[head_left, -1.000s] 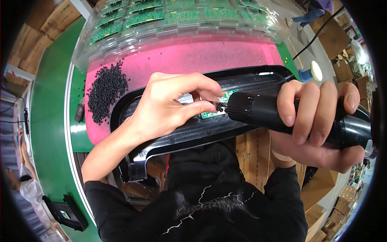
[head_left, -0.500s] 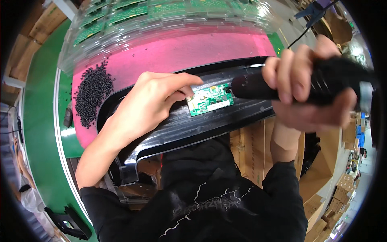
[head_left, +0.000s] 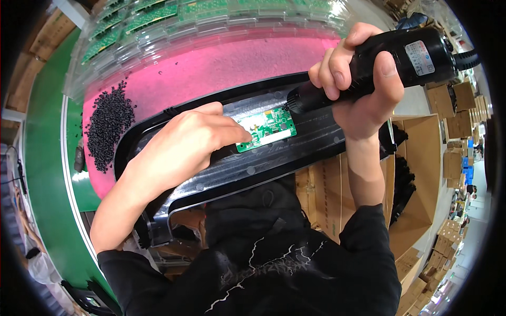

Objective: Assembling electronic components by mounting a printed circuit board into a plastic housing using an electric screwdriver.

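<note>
A green circuit board [head_left: 269,129] lies inside a long black plastic housing [head_left: 226,171], which rests across the near edge of the pink mat. Fingers curled, my left hand [head_left: 197,134] presses its fingertips on the board's left end and holds it there. My right hand [head_left: 363,79] is wrapped round a black corded electric screwdriver [head_left: 421,58], which is tilted, its cord end up to the right. The screwdriver's nose meets the board's upper right corner; the bit and any screw under it are hidden.
Small black screws [head_left: 108,126] lie heaped on the pink mat [head_left: 195,68] at left. Behind it stand stacked clear trays [head_left: 211,26] of green boards. An open cardboard box [head_left: 416,184] with black parts stands at right. A green bench [head_left: 47,158] runs along the left.
The screwdriver has tilted up from near level, its nose still at the board's right corner. My left fingertips have come down onto the board. The whole scene has shifted slightly left in view.
</note>
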A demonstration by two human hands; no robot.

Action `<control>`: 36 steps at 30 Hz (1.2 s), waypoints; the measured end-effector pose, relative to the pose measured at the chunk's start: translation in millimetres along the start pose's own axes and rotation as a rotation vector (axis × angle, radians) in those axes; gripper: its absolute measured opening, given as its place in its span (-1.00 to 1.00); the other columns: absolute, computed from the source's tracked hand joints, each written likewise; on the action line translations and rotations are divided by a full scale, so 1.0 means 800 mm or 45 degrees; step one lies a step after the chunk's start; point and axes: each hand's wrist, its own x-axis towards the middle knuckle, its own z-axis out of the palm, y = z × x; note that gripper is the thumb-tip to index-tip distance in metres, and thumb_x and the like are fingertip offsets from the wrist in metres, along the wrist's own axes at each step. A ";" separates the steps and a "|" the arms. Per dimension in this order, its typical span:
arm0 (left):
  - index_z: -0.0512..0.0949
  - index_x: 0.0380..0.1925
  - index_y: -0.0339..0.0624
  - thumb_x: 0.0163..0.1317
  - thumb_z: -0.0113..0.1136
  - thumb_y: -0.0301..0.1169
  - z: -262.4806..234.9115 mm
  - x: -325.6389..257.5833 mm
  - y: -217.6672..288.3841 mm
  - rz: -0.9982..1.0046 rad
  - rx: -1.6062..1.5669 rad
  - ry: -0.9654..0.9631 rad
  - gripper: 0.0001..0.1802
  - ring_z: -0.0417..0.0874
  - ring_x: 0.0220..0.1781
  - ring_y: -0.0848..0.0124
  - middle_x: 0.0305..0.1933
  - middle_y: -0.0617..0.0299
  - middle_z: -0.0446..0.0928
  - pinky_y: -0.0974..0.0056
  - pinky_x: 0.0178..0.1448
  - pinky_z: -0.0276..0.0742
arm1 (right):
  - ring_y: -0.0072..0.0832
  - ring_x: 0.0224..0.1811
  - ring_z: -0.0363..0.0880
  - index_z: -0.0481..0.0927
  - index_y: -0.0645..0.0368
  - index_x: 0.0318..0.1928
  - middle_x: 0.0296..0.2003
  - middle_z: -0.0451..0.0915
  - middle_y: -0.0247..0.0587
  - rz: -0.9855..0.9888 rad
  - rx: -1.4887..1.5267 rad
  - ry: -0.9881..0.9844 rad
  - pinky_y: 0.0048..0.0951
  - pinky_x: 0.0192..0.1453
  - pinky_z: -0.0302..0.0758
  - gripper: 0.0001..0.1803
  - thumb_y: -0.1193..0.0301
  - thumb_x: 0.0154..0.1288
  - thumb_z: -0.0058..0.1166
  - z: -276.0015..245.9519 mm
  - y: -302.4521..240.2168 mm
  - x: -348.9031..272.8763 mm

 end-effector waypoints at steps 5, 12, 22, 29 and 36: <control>0.67 -0.21 -0.30 -0.22 0.11 -0.82 0.003 0.002 0.000 -0.015 -0.060 0.064 -0.52 0.58 -0.28 0.12 -0.27 0.07 0.69 0.15 -0.17 0.57 | -0.59 -0.67 0.25 0.40 0.16 -0.03 -0.62 0.36 -0.40 0.019 0.006 -0.052 -0.41 -0.42 0.30 -0.53 -0.01 0.40 -0.13 0.002 0.000 0.003; 0.68 -0.19 -0.27 -0.21 0.10 -0.83 0.003 0.003 -0.001 -0.083 -0.071 0.057 -0.50 0.59 -0.32 0.15 -0.28 0.08 0.70 0.16 -0.20 0.58 | -0.60 -0.67 0.26 0.39 0.15 -0.03 -0.63 0.36 -0.38 0.099 0.050 -0.140 -0.45 -0.41 0.30 -0.56 0.03 0.39 -0.09 0.004 0.010 0.011; 0.68 -0.20 -0.26 -0.22 0.09 -0.83 0.000 0.003 0.003 -0.077 -0.013 0.033 -0.50 0.60 -0.29 0.14 -0.34 0.10 0.67 0.13 -0.18 0.59 | -0.59 -0.68 0.24 0.39 0.15 -0.05 -0.63 0.35 -0.38 0.106 -0.079 -0.194 -0.45 -0.41 0.29 -0.60 0.07 0.38 -0.06 0.014 0.008 0.010; 0.54 -0.15 -0.34 -0.03 0.21 -0.83 -0.004 0.008 0.011 0.016 -0.420 0.233 -0.61 0.68 -0.21 0.25 -0.14 0.04 0.56 0.27 -0.11 0.64 | -0.63 -0.59 0.37 0.38 0.12 -0.01 -0.53 0.42 -0.47 -0.142 0.422 -0.299 -0.42 -0.30 0.37 -0.51 0.01 0.28 0.06 0.029 -0.055 -0.008; 0.33 -0.19 -0.23 0.05 0.40 -0.71 -0.005 0.002 0.010 0.153 -0.717 0.434 -0.56 0.63 -0.24 0.46 -0.11 -0.01 0.49 0.37 -0.12 0.64 | -0.63 -0.58 0.44 0.37 0.10 -0.05 -0.52 0.46 -0.48 -0.259 0.524 -0.236 -0.47 -0.35 0.41 -0.47 0.05 0.13 0.24 0.053 -0.061 -0.018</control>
